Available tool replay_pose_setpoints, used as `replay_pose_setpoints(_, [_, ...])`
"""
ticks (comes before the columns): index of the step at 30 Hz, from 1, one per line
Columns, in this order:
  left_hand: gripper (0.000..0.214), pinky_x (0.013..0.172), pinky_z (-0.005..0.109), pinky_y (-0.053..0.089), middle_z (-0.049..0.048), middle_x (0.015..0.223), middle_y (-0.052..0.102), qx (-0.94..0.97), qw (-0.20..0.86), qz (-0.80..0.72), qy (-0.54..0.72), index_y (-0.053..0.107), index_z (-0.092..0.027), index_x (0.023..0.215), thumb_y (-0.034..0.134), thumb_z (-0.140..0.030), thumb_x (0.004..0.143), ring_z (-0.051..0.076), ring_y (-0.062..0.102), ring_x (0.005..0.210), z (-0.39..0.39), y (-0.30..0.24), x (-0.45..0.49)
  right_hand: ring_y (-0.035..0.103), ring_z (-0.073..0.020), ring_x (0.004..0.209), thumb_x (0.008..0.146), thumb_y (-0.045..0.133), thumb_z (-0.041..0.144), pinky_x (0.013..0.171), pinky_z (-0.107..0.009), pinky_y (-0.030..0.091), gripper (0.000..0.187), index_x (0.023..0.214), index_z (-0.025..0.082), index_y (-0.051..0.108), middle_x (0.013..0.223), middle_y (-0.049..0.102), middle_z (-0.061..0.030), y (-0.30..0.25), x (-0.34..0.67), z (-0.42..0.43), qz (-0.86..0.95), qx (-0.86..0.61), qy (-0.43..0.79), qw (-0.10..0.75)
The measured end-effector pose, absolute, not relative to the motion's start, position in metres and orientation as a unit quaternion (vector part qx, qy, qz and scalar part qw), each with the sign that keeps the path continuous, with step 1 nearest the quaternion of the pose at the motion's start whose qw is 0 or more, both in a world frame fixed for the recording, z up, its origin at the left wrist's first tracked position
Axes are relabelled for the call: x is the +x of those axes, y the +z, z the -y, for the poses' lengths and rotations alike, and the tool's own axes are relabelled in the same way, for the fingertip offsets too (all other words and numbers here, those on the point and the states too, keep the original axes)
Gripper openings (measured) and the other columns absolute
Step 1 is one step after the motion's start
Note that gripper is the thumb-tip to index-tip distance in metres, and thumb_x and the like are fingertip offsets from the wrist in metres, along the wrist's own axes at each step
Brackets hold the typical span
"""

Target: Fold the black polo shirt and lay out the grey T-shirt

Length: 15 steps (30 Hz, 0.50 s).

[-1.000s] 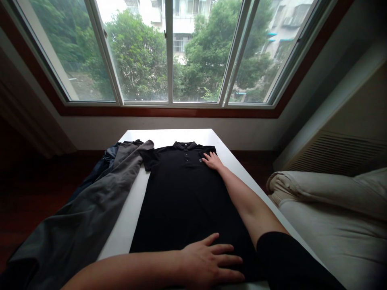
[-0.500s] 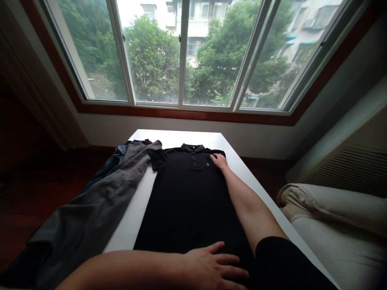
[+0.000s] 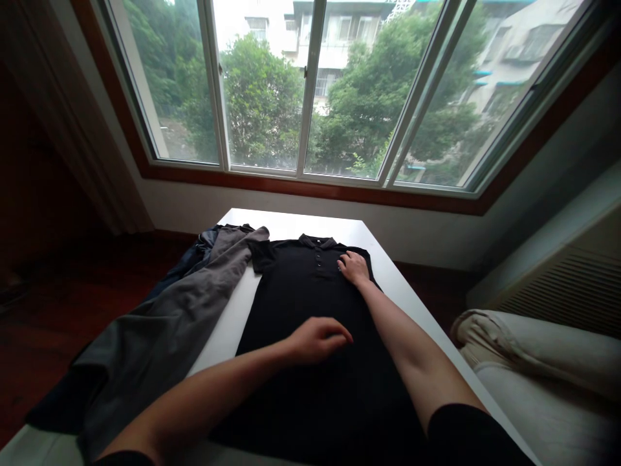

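Note:
A black polo shirt [image 3: 301, 304] lies spread flat, front up, with its collar toward the window. My right hand [image 3: 354, 266] rests on the upper right of its chest, fingers loosely spread on the cloth and gripping none of it. My left hand [image 3: 317, 340] is over the middle of the shirt, its fingers loosely curved with a gap at the thumb and nothing held. Whether it touches the fabric I cannot tell.
The shirt lies on a white table [image 3: 334, 225] whose far end is close to the wall below a window [image 3: 303, 175]. Along the left edge, a heap of grey and dark clothes [image 3: 194, 298] hangs over the side. Rolled cream bedding [image 3: 538, 336] sits at the right.
My left hand has moved forward from the shirt's lower part to its middle, its spread fingers now curved. My right hand has shifted slightly inward on the chest. The view has tilted a little.

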<state>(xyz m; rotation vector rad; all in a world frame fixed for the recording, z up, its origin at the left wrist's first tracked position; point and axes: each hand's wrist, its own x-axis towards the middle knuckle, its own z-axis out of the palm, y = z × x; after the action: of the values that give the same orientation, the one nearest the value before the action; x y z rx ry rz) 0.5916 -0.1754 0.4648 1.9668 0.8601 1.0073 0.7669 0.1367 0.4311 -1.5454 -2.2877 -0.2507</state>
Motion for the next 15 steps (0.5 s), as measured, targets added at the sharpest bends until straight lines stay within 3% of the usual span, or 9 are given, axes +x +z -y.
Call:
replay_pose_setpoints(3, [0.022, 0.079, 0.028, 0.052, 0.0047, 0.088, 0.074, 0.589, 0.352, -0.513, 0.516, 0.078, -0.018, 0.094, 0.061, -0.032, 0.088, 0.019, 0.067, 0.084, 0.123, 0.464, 0.539, 0.048, -0.0273, 0.135, 0.101, 0.052, 0.04, 0.114, -0.04, 0.033, 0.039, 0.132, 0.02, 0.066, 0.145, 0.055, -0.0139, 0.438, 0.742, -0.12, 0.828, -0.523, -0.056, 0.193])
replay_pose_setpoints(9, [0.021, 0.065, 0.025, 0.049, 0.0062, 0.088, 0.069, 0.374, 0.27, -0.621, 0.634, 0.07, -0.016, 0.089, 0.055, -0.03, 0.084, 0.018, 0.064, 0.08, 0.067, 0.44, 0.43, 0.048, -0.0263, 0.139, 0.1, 0.058, 0.043, 0.116, -0.04, 0.037, 0.04, 0.134, 0.022, 0.065, 0.148, 0.054, -0.013, 0.44, 0.692, -0.075, 0.874, -0.434, 0.001, 0.218])
replay_pose_setpoints(12, [0.021, 0.064, 0.026, 0.05, 0.0056, 0.088, 0.068, 0.32, 0.254, -0.642, 0.648, 0.07, -0.015, 0.091, 0.055, -0.03, 0.086, 0.016, 0.063, 0.075, 0.06, 0.427, 0.405, 0.048, -0.0267, 0.14, 0.1, 0.058, 0.044, 0.116, -0.042, 0.038, 0.043, 0.137, 0.023, 0.063, 0.15, 0.052, -0.0135, 0.436, 0.671, -0.044, 0.901, -0.371, 0.021, 0.224])
replay_pose_setpoints(15, [0.021, 0.073, 0.029, 0.055, 0.0064, 0.1, 0.068, 0.303, 0.246, -0.659, 0.643, 0.069, -0.014, 0.102, 0.058, -0.03, 0.095, 0.017, 0.066, 0.083, 0.05, 0.418, 0.395, 0.046, -0.0293, 0.141, 0.099, 0.06, 0.048, 0.117, -0.048, 0.037, 0.048, 0.14, 0.024, 0.061, 0.152, 0.05, -0.0146, 0.433, 0.652, -0.009, 0.933, -0.299, 0.039, 0.196])
